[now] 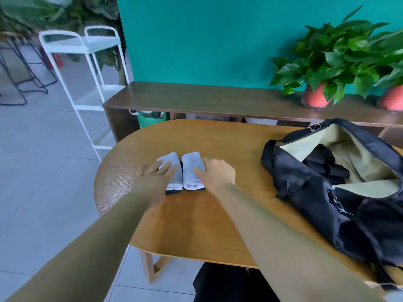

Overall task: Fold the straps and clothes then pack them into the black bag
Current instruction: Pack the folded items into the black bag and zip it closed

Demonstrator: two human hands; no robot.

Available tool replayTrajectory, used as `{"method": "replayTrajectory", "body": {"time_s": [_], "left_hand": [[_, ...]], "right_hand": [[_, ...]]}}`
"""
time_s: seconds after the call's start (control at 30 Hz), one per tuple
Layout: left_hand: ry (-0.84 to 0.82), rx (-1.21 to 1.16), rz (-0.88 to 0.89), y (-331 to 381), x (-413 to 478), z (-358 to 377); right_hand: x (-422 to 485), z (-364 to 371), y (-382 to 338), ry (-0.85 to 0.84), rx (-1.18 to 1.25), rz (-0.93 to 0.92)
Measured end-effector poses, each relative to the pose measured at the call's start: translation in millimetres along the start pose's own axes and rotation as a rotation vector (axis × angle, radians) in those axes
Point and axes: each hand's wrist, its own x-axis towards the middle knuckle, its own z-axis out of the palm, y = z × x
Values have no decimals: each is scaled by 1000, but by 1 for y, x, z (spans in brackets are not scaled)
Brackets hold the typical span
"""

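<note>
Head view: the folding step looks finished and packing comes next. Left white bundle [177, 178] and right white bundle [192, 162] lie side by side toward the table's [196, 225] far left edge, on a dark piece I can't identify. My left hand [150, 179] hovers at the left one, fingers spread and released. My right hand [218, 173] lies on the right one; whether its fingers clasp it I cannot tell (motion blur). Next move: gather both and carry them right. Black bag [316, 203] at the right edge gapes unzipped, with dark clothes [325, 164] already inside.
</note>
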Motion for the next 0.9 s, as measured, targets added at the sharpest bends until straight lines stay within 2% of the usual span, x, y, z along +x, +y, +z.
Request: {"method": "replayTrajectory", "body": {"time_s": [0.1,0.23,0.33,0.47,0.6,0.77,0.9], "left_hand": [[5,-17,17,-1,4,6],[-8,-33,36,0,6,12],[-6,-35,34,-1,6,18],[-12,-53,34,2,7,19],[-17,-38,49,2,7,10],[-14,16,48,4,7,-6],[12,45,89,25,9,-25]], "right_hand": [[5,13,-9,-27,-32,-23],[13,25,-12,-138,57,213],[17,29,-12,-187,139,277],[20,27,-19,-150,111,245],[18,26,-22,-14,69,188],[12,8,-18,-14,333,257],[8,-15,2,-1,451,265]]}}
